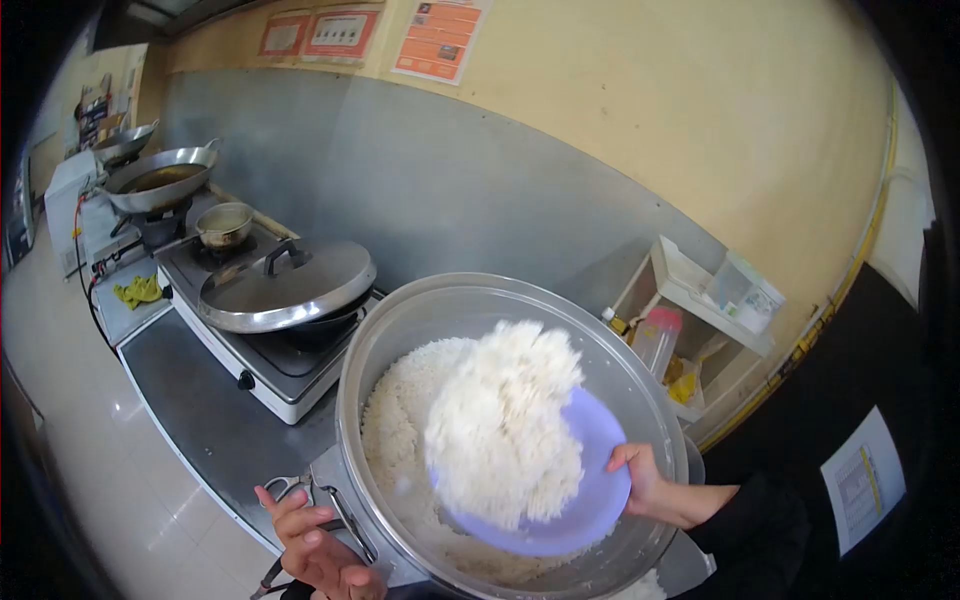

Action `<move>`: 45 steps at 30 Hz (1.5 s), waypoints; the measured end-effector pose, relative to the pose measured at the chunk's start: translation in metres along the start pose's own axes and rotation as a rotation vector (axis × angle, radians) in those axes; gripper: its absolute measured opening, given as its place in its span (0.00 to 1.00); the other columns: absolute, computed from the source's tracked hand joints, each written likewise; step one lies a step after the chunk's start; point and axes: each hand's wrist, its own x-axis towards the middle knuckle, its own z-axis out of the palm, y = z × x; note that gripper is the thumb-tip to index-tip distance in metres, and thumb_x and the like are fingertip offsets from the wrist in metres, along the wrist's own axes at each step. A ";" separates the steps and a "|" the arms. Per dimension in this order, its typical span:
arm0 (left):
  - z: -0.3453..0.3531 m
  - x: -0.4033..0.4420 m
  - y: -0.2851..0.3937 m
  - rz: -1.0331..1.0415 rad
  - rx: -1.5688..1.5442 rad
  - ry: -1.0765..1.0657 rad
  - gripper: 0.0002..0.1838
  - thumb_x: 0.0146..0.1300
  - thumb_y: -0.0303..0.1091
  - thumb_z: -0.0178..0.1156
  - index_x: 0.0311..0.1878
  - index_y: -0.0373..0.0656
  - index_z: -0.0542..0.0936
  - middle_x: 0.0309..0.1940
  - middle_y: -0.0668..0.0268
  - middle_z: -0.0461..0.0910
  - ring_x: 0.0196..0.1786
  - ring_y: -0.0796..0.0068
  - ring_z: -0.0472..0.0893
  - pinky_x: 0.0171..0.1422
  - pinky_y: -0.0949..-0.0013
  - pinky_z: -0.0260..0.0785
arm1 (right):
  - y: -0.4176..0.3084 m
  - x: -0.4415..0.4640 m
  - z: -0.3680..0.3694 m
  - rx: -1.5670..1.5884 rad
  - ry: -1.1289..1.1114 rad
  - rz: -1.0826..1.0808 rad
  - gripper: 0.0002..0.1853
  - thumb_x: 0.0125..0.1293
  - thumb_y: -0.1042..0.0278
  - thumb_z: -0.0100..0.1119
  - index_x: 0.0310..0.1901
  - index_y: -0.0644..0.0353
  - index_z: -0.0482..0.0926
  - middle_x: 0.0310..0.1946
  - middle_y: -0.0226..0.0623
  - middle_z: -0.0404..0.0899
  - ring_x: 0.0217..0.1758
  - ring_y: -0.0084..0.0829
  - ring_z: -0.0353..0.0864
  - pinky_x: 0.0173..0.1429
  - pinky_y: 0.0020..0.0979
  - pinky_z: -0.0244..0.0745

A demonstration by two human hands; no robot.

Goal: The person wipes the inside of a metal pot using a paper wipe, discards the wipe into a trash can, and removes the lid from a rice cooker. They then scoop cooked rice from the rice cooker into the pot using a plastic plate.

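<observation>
A purple plate heaped with white rice is gripped at its right rim by my right hand. The plate is tilted over a large round metal pot, and the rice on it looks blurred by motion. More rice lies inside the pot along its left side and bottom. My left hand is off the pot's lower left, fingers spread and holding nothing. Close to it are the pot's metal handle and what looks like a pair of scissors.
Left of the pot, a lidded wok sits on a gas stove with a small pot behind. Farther back is a large wok. A green cloth lies on the counter. A white shelf stands at right against the wall.
</observation>
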 end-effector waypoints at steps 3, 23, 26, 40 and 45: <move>0.001 0.002 0.006 0.023 0.042 0.008 0.24 0.58 0.54 0.38 0.49 0.45 0.58 0.38 0.61 0.65 0.51 0.61 0.62 0.62 0.46 0.31 | -0.008 -0.017 -0.008 0.096 -0.026 -0.215 0.21 0.35 0.70 0.42 0.36 0.70 0.70 0.33 0.46 0.72 0.36 0.40 0.72 0.46 0.35 0.68; 0.032 -0.145 0.104 -0.461 -0.809 -2.228 0.21 0.58 0.34 0.49 0.51 0.38 0.58 0.36 0.62 0.70 0.37 0.71 0.74 0.43 0.73 0.65 | 0.133 -0.282 -0.205 -0.257 1.254 -0.768 0.15 0.34 0.80 0.42 0.29 0.66 0.73 0.18 0.36 0.70 0.20 0.26 0.70 0.26 0.25 0.68; 0.036 -0.182 0.107 -0.857 -0.687 -1.968 0.23 0.57 0.35 0.51 0.52 0.37 0.56 0.35 0.58 0.70 0.37 0.70 0.73 0.40 0.72 0.66 | 0.165 -0.258 -0.227 -1.240 1.089 -0.832 0.21 0.34 0.80 0.45 0.37 0.64 0.73 0.22 0.39 0.73 0.25 0.34 0.74 0.29 0.30 0.70; 0.048 -0.223 0.117 -0.595 -0.575 -1.726 0.42 0.51 0.38 0.57 0.60 0.34 0.42 0.51 0.53 0.52 0.55 0.61 0.57 0.54 0.66 0.58 | 0.173 -0.234 -0.187 -1.816 0.781 -0.520 0.22 0.36 0.73 0.51 0.41 0.55 0.75 0.19 0.33 0.71 0.21 0.31 0.74 0.24 0.30 0.69; 0.049 -0.220 0.117 -0.499 -0.548 -1.725 0.42 0.51 0.39 0.57 0.60 0.34 0.42 0.53 0.51 0.51 0.56 0.59 0.56 0.57 0.65 0.53 | 0.184 -0.195 -0.205 -1.714 0.808 -0.410 0.22 0.37 0.74 0.50 0.40 0.50 0.75 0.21 0.35 0.74 0.23 0.34 0.75 0.27 0.31 0.69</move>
